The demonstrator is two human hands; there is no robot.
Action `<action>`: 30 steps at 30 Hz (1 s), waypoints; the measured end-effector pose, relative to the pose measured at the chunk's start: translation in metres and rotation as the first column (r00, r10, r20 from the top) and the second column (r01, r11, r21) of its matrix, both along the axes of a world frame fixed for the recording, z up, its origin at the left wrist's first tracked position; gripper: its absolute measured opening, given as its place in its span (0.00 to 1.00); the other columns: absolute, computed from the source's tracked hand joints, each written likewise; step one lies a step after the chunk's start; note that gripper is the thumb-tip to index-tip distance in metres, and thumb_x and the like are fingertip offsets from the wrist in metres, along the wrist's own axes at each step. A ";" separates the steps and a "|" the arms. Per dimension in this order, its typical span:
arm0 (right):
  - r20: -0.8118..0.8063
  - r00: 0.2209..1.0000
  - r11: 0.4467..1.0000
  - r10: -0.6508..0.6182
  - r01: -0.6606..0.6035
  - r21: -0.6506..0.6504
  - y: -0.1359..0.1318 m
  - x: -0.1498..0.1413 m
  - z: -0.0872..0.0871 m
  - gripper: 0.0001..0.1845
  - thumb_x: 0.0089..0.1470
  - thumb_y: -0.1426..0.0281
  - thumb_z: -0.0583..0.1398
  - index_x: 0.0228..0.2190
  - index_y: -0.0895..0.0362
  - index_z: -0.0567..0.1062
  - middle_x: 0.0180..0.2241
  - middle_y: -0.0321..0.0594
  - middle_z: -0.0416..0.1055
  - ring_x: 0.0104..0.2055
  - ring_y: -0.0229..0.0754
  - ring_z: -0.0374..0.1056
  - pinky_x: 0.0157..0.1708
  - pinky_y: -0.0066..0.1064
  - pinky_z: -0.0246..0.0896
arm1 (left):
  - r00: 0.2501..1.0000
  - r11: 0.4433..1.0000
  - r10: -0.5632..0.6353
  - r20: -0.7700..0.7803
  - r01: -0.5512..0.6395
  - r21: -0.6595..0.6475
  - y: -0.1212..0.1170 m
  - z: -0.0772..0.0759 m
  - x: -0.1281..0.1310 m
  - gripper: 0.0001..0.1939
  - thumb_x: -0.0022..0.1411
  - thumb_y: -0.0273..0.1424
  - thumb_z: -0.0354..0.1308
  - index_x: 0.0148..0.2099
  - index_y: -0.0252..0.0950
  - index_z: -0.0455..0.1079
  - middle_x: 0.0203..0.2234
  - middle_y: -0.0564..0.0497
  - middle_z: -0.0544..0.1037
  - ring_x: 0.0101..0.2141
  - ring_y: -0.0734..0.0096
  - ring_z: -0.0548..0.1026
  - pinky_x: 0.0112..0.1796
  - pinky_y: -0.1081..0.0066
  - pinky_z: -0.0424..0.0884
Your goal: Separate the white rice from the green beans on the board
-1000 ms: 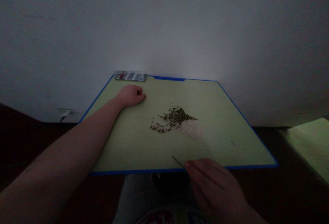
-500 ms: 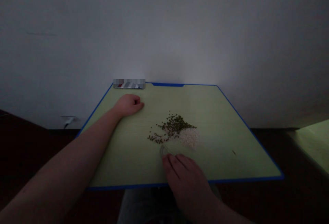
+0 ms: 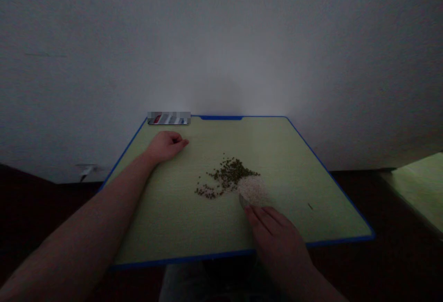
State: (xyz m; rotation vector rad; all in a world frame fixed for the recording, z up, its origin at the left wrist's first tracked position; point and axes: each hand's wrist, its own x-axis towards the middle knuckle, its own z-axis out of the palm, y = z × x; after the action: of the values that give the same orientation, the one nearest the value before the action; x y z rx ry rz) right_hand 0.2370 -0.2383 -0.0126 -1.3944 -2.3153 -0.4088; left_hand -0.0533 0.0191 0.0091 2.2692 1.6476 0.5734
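Pale grains [image 3: 255,187] lie in a low heap near the middle of the tabletop [image 3: 277,147], on the right-hand side of a looser spread of dark green-brown grains [image 3: 231,172]; the two meet along a ragged border, and stray dark grains reach out to the left over a thin scatter of pale ones. At the near edge of the pale heap is a thin curved piece [image 3: 242,202], gripped in the fingers of the right hand [image 3: 275,232]; its material cannot be made out in the dim light. The left hand [image 3: 166,146] is closed in a loose fist on the far left part of the tabletop, well apart from the grains, its thumb pointing right. Beyond it, a flat phone-like device [image 3: 168,120], partly pixelated, lies at the far left corner. A small dark sliver [image 3: 310,206] lies to the right of the right hand. Blue edging [image 3: 187,259] borders the tabletop. Behind stands a pale wall [image 3: 221,39]; a light green surface [image 3: 422,186] shows at far right.
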 end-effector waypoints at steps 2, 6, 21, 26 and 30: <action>0.001 1.000 1.000 0.014 -0.014 0.022 0.001 0.001 0.001 0.26 0.46 0.85 0.53 0.46 0.65 0.77 0.40 0.47 0.81 0.40 0.47 0.76 0.41 0.35 0.74 | 0.997 0.999 0.001 0.078 -0.004 0.037 -0.003 0.009 0.002 0.23 0.57 0.49 0.52 0.19 0.38 0.63 0.14 0.55 0.61 0.19 0.74 0.60 0.22 0.70 0.54; 0.018 1.000 0.999 0.022 -0.023 0.036 0.003 0.000 0.001 0.25 0.46 0.85 0.52 0.45 0.65 0.78 0.40 0.46 0.81 0.39 0.47 0.76 0.40 0.36 0.75 | 0.975 0.988 -0.029 0.219 -0.006 0.157 -0.011 0.033 0.001 0.22 0.57 0.48 0.52 0.21 0.37 0.65 0.14 0.56 0.59 0.19 0.77 0.56 0.22 0.72 0.51; 0.018 0.996 0.990 0.087 -0.089 0.110 -0.002 -0.009 0.004 0.25 0.47 0.85 0.52 0.46 0.65 0.76 0.39 0.47 0.81 0.38 0.46 0.75 0.39 0.36 0.72 | 0.840 0.920 0.361 0.405 -0.391 -0.009 -0.003 0.016 -0.049 0.15 0.50 0.43 0.56 0.22 0.38 0.65 0.16 0.56 0.59 0.21 0.74 0.58 0.23 0.72 0.55; -0.025 0.994 0.991 0.110 -0.108 0.076 0.004 -0.023 0.007 0.25 0.45 0.83 0.54 0.46 0.65 0.76 0.38 0.46 0.81 0.38 0.46 0.74 0.38 0.35 0.72 | 0.791 0.894 0.431 0.434 -0.438 -0.091 -0.005 0.009 -0.046 0.15 0.51 0.43 0.57 0.23 0.38 0.64 0.14 0.58 0.57 0.19 0.75 0.57 0.22 0.72 0.54; -0.007 0.995 0.993 0.101 -0.100 0.059 0.010 -0.013 0.003 0.24 0.46 0.83 0.55 0.46 0.65 0.77 0.39 0.47 0.81 0.38 0.47 0.75 0.40 0.35 0.72 | 0.792 0.881 0.470 0.390 -0.449 -0.149 -0.008 0.010 -0.043 0.15 0.55 0.42 0.56 0.24 0.37 0.63 0.13 0.59 0.58 0.19 0.76 0.58 0.22 0.73 0.54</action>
State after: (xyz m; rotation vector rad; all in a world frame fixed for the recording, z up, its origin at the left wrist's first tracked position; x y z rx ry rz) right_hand 0.2239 -0.2278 -0.0098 -1.2438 -2.3348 -0.4342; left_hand -0.0966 0.0114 0.0192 1.5430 1.9469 1.0335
